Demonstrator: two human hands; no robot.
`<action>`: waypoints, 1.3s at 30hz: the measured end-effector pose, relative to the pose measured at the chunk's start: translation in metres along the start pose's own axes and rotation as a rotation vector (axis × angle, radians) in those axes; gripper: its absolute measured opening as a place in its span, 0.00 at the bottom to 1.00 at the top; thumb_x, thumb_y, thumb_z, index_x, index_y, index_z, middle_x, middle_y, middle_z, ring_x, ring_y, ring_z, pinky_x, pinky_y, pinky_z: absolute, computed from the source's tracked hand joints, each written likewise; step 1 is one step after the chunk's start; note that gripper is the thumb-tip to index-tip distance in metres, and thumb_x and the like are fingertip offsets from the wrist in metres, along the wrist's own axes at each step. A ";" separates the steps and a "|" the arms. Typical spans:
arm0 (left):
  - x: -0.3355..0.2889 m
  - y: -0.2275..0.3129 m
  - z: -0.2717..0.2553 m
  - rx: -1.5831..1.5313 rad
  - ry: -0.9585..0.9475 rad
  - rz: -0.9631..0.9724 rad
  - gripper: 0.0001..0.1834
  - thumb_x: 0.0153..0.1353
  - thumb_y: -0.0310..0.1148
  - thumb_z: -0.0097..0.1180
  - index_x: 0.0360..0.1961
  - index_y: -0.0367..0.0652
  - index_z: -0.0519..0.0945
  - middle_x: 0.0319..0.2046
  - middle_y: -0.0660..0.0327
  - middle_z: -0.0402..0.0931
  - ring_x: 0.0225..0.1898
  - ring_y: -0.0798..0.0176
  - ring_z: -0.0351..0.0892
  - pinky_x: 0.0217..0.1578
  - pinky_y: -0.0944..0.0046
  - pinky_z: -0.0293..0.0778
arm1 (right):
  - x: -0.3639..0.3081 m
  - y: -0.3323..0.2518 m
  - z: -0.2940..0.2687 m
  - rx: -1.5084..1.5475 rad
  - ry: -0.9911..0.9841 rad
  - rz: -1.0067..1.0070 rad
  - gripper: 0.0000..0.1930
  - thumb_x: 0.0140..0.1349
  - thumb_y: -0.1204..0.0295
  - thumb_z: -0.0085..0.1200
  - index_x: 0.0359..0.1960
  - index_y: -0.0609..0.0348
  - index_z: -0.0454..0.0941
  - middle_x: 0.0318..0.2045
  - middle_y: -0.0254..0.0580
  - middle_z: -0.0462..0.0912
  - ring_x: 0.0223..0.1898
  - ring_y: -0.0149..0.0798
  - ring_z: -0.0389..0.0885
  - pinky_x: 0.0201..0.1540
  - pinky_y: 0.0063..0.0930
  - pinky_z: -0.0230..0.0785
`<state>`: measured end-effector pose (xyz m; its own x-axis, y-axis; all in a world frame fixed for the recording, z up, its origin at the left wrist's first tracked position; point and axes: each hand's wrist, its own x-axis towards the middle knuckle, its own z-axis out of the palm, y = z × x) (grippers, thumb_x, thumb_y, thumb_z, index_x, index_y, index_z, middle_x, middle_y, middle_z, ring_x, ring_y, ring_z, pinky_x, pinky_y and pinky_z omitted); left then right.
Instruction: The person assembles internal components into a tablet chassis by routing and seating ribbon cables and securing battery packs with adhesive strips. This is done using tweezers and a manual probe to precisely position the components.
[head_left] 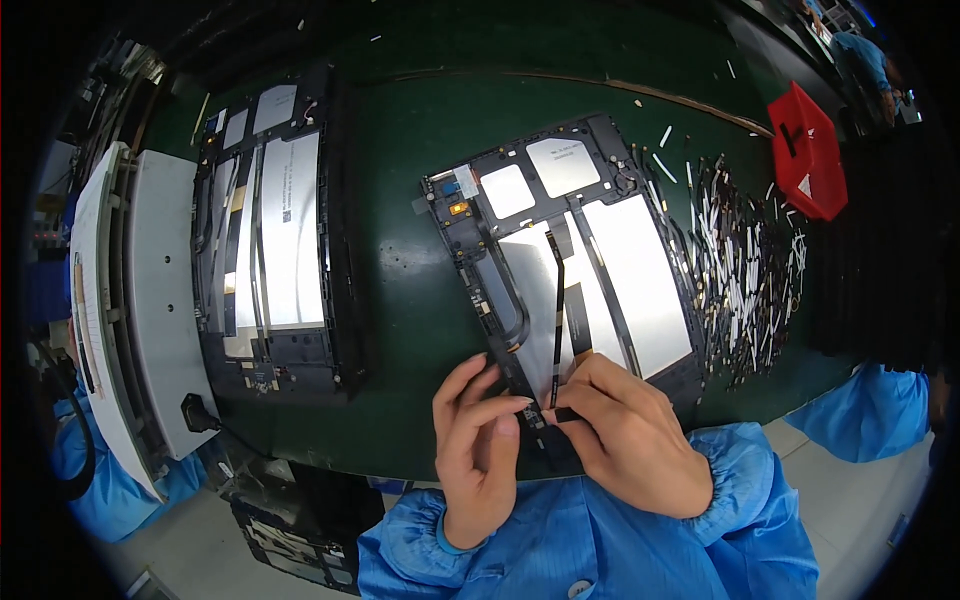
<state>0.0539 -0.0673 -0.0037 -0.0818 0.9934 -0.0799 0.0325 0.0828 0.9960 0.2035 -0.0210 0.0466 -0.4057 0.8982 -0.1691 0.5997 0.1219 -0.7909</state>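
Note:
An opened tablet housing (640, 270) with silver battery panels lies tilted on the green table in front of me. A thin black ribbon cable (558, 300) runs lengthwise over the silver panel. My right hand (635, 430) pinches the cable's near end between thumb and fingers, above the housing's lower edge. My left hand (478, 445) is at the lower left corner of the housing. Its fingers are curved and apart, and the index fingertip reaches the black frame beside the right hand's fingertips. Nothing shows inside the left hand.
More opened tablet housings (290, 240) lie stacked at the left, beside a white and grey box-shaped device (165, 270) with a black plug. Right of my housing spreads a heap of white and black strips (745, 270). Behind the heap stands a red bin (808, 150). The green table's (400, 300) near edge is close.

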 end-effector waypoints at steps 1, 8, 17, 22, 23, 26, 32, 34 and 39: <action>0.000 0.001 0.001 0.000 -0.001 0.000 0.10 0.57 0.17 0.50 0.40 0.35 0.75 0.57 0.53 0.55 0.58 0.55 0.63 0.52 0.63 0.68 | 0.000 0.000 0.000 0.001 0.000 0.001 0.09 0.47 0.82 0.54 0.32 0.68 0.73 0.30 0.46 0.67 0.30 0.50 0.73 0.32 0.38 0.66; 0.000 0.000 0.007 -0.061 0.024 -0.033 0.09 0.53 0.14 0.52 0.37 0.34 0.74 0.57 0.52 0.55 0.59 0.55 0.61 0.54 0.63 0.68 | 0.002 -0.001 -0.001 -0.019 0.001 -0.012 0.09 0.47 0.81 0.55 0.32 0.68 0.73 0.30 0.46 0.68 0.30 0.50 0.73 0.32 0.38 0.67; 0.002 0.001 0.003 -0.194 0.015 -0.058 0.11 0.53 0.15 0.53 0.38 0.35 0.74 0.56 0.53 0.55 0.58 0.57 0.63 0.51 0.63 0.71 | -0.001 -0.007 -0.003 0.154 -0.040 -0.038 0.06 0.54 0.81 0.53 0.34 0.67 0.75 0.29 0.47 0.74 0.29 0.48 0.76 0.31 0.33 0.70; -0.015 0.002 -0.007 -0.278 0.102 -0.080 0.14 0.56 0.18 0.52 0.45 0.34 0.71 0.54 0.53 0.59 0.54 0.61 0.68 0.48 0.66 0.72 | -0.008 -0.004 0.009 0.009 0.074 -0.067 0.07 0.52 0.76 0.56 0.33 0.62 0.75 0.27 0.44 0.72 0.25 0.47 0.76 0.25 0.36 0.68; -0.023 0.003 -0.017 -0.230 -0.035 -0.199 0.15 0.57 0.19 0.52 0.46 0.33 0.71 0.51 0.53 0.64 0.51 0.62 0.70 0.46 0.67 0.73 | -0.009 -0.004 0.010 -0.053 0.122 -0.023 0.07 0.51 0.75 0.58 0.31 0.62 0.75 0.26 0.43 0.72 0.24 0.45 0.76 0.24 0.34 0.68; -0.033 0.010 -0.022 -0.063 -0.178 -0.292 0.16 0.57 0.21 0.53 0.48 0.33 0.71 0.39 0.54 0.76 0.40 0.65 0.78 0.40 0.69 0.75 | -0.012 0.000 0.014 -0.101 0.154 -0.069 0.08 0.51 0.74 0.59 0.31 0.62 0.74 0.26 0.42 0.71 0.23 0.44 0.75 0.24 0.33 0.68; -0.034 0.009 -0.024 -0.107 -0.218 -0.388 0.12 0.56 0.20 0.55 0.42 0.31 0.72 0.33 0.53 0.78 0.33 0.67 0.79 0.35 0.71 0.77 | -0.014 0.006 0.013 0.195 0.164 -0.197 0.09 0.49 0.80 0.58 0.34 0.63 0.76 0.29 0.41 0.74 0.26 0.42 0.77 0.27 0.30 0.71; -0.031 0.011 -0.023 -0.198 -0.212 -0.379 0.11 0.57 0.20 0.55 0.42 0.31 0.73 0.33 0.53 0.78 0.34 0.66 0.79 0.36 0.70 0.77 | -0.017 0.006 0.010 0.312 0.158 -0.249 0.10 0.49 0.81 0.57 0.35 0.63 0.76 0.30 0.42 0.75 0.27 0.42 0.78 0.28 0.30 0.71; -0.027 0.017 -0.011 -0.342 -0.166 -0.276 0.11 0.58 0.19 0.53 0.42 0.30 0.74 0.36 0.52 0.77 0.35 0.65 0.79 0.37 0.69 0.77 | -0.016 -0.001 0.000 0.390 0.063 -0.080 0.11 0.49 0.84 0.55 0.36 0.63 0.78 0.28 0.41 0.77 0.27 0.42 0.79 0.29 0.27 0.73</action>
<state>0.0453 -0.0938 0.0160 0.1196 0.9396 -0.3207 -0.3008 0.3422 0.8902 0.2096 -0.0359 0.0496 -0.3903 0.9179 -0.0711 0.2561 0.0340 -0.9660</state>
